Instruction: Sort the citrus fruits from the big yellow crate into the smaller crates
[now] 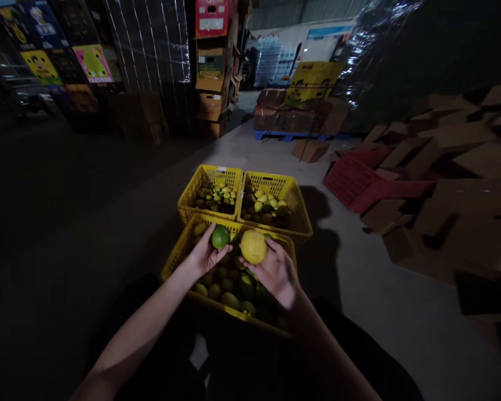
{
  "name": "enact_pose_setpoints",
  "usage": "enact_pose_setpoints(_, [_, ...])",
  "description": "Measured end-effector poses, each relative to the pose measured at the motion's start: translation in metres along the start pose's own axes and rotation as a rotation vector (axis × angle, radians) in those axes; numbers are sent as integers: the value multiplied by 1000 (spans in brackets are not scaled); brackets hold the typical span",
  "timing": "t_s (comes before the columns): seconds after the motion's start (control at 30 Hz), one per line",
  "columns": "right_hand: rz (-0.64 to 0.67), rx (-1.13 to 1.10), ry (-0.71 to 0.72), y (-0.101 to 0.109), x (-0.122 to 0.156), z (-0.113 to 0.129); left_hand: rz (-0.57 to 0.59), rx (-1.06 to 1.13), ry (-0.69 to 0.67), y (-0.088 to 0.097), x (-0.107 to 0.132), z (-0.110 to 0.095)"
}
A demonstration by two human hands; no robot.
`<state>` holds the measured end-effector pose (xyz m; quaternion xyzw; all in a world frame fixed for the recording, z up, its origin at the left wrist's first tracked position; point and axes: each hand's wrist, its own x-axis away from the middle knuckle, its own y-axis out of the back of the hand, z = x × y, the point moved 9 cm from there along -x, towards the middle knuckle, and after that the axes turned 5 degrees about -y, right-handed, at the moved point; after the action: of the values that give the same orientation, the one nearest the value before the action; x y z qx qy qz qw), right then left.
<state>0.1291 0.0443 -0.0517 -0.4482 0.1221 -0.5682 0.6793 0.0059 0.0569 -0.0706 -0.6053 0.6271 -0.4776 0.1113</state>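
Note:
My left hand [203, 256] holds a small green citrus fruit [220, 236] above the near yellow crate [176, 257]. My right hand [276, 272] grips a larger yellow citrus fruit [253, 247] beside it, over the same crate. That crate is full of green and yellow fruit. Two more yellow crates stand side by side just beyond it: the left one [192, 192] holds small yellow-green fruit, the right one [294, 203] holds a mix of yellow and green fruit.
A red crate [350, 181] lies tipped on the floor at the right, next to a heap of flattened cardboard boxes [451, 167]. Stacked cartons [211, 67] and a blue pallet [290, 135] with boxes stand at the back. The concrete floor on the left is dark.

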Motion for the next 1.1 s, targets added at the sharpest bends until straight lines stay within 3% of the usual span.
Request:
enact_pose_setpoints(0.23, [-125, -77, -86, 6, -1, -8, 42, -43, 44, -1, 0, 6])
enact_pose_setpoints(0.43, [-37, -27, -104, 8, -3, -12, 115, -48, 8, -6, 1, 4])
enact_pose_setpoints(0.53, [48, 109, 39, 3, 3, -1, 197, -190, -78, -17, 8, -2])
enact_pose_setpoints(0.63, [133, 383, 250, -12, 18, 13, 245, -356, -215, -28, 18, -11])
enact_pose_setpoints(0.77, [172, 493, 303, -24, 26, 13, 258, -446, -281, -30, 22, -16])
enact_pose_setpoints(0.87, [44, 346, 177, -10, 13, 7, 214, -377, -137, -19, 12, -11])
enact_pose_setpoints(0.97, [-168, 134, -20, 18, -1, -3, 118, -324, 40, 0, -2, 0])
enact_pose_setpoints(1.1, [-354, -67, -63, 47, -6, 3, -3, -384, 108, 27, -9, 33])
